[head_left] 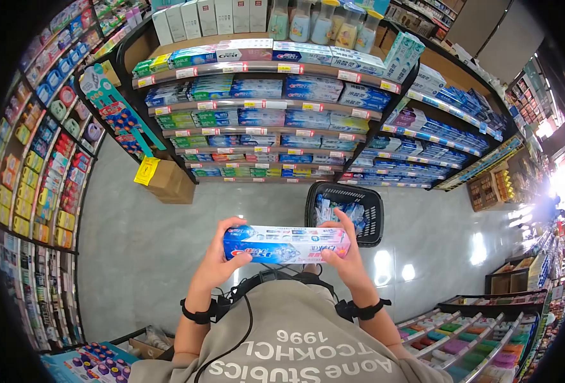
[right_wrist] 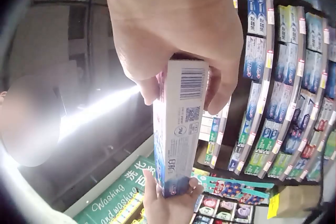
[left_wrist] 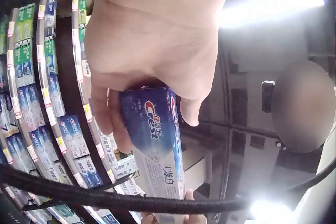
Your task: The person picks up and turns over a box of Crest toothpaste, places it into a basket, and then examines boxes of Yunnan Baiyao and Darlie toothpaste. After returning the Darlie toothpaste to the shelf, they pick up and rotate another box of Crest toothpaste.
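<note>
A long blue and white Crest toothpaste box [head_left: 287, 244] is held level in front of the body, one hand at each end. My left hand [head_left: 217, 258] grips its blue end, thumb on the near face and fingers round the far side. At the white and pink end, my right hand [head_left: 346, 254] pinches it with the thumb in front. In the left wrist view the Crest lettering on the box [left_wrist: 152, 129] faces out below the palm. A barcode side of the box [right_wrist: 184, 113] shows in the right wrist view.
A black shopping basket [head_left: 375, 217] with packaged goods stands on the floor beyond the right hand. Shelves of toothpaste boxes [head_left: 263, 118] rise ahead, a cardboard box [head_left: 174, 182] at their left foot. More shelving [head_left: 36, 166] lines the left, and a display rack [head_left: 474, 338] stands behind right.
</note>
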Demonstrator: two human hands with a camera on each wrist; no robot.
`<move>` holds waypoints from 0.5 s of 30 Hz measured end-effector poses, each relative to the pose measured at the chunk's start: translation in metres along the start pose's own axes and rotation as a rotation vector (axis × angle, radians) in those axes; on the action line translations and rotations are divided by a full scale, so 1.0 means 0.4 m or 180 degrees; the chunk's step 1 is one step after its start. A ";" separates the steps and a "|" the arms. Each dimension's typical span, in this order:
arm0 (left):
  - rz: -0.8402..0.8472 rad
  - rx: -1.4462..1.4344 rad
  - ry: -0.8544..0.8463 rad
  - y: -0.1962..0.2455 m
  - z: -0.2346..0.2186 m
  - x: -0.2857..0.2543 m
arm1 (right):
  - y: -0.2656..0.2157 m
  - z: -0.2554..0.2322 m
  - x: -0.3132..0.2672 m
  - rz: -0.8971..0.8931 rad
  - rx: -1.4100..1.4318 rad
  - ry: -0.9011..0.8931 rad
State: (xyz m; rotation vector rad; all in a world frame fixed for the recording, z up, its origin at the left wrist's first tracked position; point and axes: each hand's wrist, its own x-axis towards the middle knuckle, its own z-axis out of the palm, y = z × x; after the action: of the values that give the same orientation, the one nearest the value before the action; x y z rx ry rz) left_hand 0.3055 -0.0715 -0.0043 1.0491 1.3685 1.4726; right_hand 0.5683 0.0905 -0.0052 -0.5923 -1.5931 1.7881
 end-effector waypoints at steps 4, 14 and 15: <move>0.0378 -0.0328 -0.0181 -0.019 0.000 0.023 | 0.009 0.000 0.009 0.0023 0.0244 -0.0004; 0.0669 0.0024 -0.0335 0.012 0.021 0.078 | 0.019 -0.032 0.006 -0.0161 0.0193 0.0123; 0.0506 -0.0208 -0.0337 0.044 0.033 0.078 | 0.010 -0.028 0.004 -0.0178 0.0177 0.0173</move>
State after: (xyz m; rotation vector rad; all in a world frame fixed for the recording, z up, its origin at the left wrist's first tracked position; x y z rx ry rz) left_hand 0.3084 -0.0387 0.0147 1.1991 1.1777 1.5429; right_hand 0.5744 0.0993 -0.0108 -0.5603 -1.5044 1.7546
